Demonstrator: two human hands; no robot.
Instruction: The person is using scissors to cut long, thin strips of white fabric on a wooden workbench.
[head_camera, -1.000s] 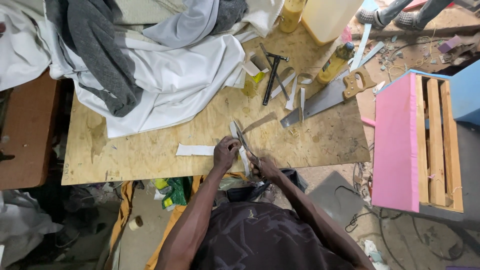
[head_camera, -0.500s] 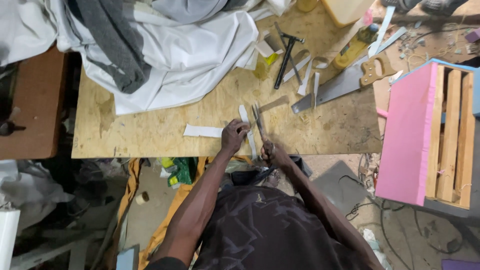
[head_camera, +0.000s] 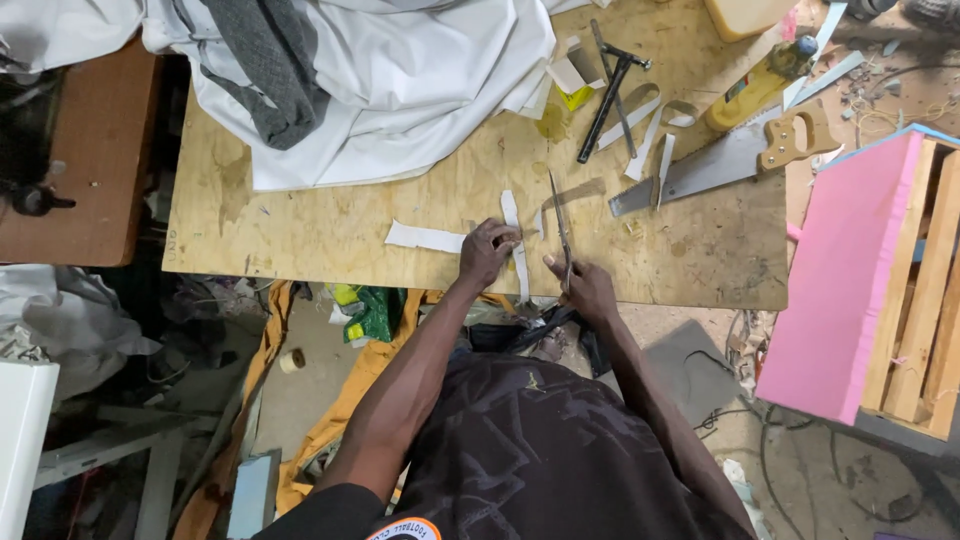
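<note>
Left hand (head_camera: 487, 250) — fingers curled down, pressing a narrow white strip of fabric or paper (head_camera: 516, 240) flat against the pale chipboard tabletop (head_camera: 300, 225). The strip runs roughly twelve to six under the knuckles, its lower end reaching the near table edge.

Right hand (head_camera: 585, 288) — closed around the handles of long grey metal scissors (head_camera: 560, 220), blades pointing toward twelve, just beside the strip at its three o'clock. Whether the blades are parted I cannot tell.

Judgement: the cutting step is in hand, strip held down and scissors lined up alongside. The next move likely calls for steady pressure from the left fingers and blades kept clear of them.

A second white strip (head_camera: 424, 237) lies at nine o'clock of the left hand, nearly touching it.

Edges: both hands work right at the near edge of the table; beyond it is a drop to a cluttered floor. Open board lies at nine and three. At twelve, a heap of white cloth (head_camera: 400, 80); at one to two, a black hammer (head_camera: 610, 90), curled white offcuts (head_camera: 645, 115) and a wooden-handled handsaw (head_camera: 730, 160) — well apart from the hands.
</note>
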